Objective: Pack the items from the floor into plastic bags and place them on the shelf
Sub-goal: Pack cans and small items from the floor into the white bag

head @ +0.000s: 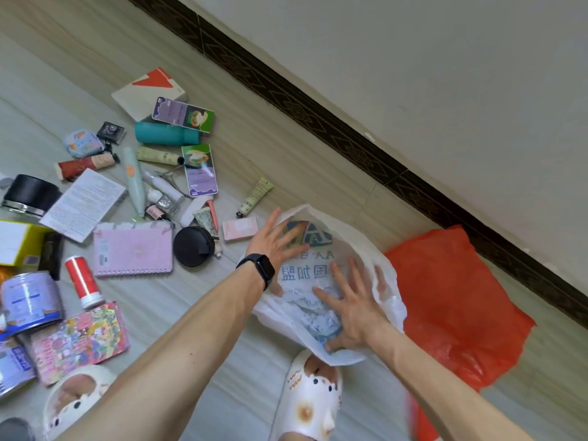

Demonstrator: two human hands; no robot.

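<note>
A white plastic bag with blue print lies on the floor in front of me. My left hand, a black watch on its wrist, is spread flat on the bag's upper left part. My right hand presses flat on its lower right part, fingers apart. Neither hand grips anything. An orange plastic bag lies flat just right of the white one. Several loose items are scattered to the left: a pink notebook, a black round lid, a teal bottle, a red can, and a small pink box.
A wall with a dark skirting board runs diagonally at the upper right. My feet in white slippers stand at the bottom edge. Tins, a colourful booklet, tubes and sachets crowd the left floor.
</note>
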